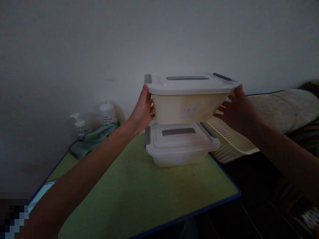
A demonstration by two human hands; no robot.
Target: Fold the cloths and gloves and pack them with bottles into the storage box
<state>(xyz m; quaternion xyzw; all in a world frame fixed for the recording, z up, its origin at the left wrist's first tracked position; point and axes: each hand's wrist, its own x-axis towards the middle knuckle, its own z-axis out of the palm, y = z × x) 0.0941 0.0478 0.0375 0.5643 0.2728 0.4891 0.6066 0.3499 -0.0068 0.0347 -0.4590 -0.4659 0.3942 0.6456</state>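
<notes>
Upper lidded box [184, 109]: held between left hand [142, 111] and right hand [238, 109], above the lower lidded box [181, 146]. Cannot tell from this angle whether touching the lower lid.

Desk [112, 199]: supports the lower lidded box close to the right edge. Main hazard: toppling past that edge, caused by a sideways push.

Perforated basket [226, 152]: sits just beyond the desk's right edge. Likely to obstruct knuckles or a box corner during any swing to the right.

Lower lidded box: rests upright on the desk, lid uppermost. Liable to rock or slide under off-centre loading from above.

Left hand: grips the left end, thumb at the lid rim. Right hand: grips the right end near the lid corner, lower fingers spread. Prone to tilting the load through unequal lift.

Grey latches [148, 79]: fitted at both ends of the upper lid. Cannot tell whether fully fastened; if loose, likely to part lid from body under rim lifting.
</notes>
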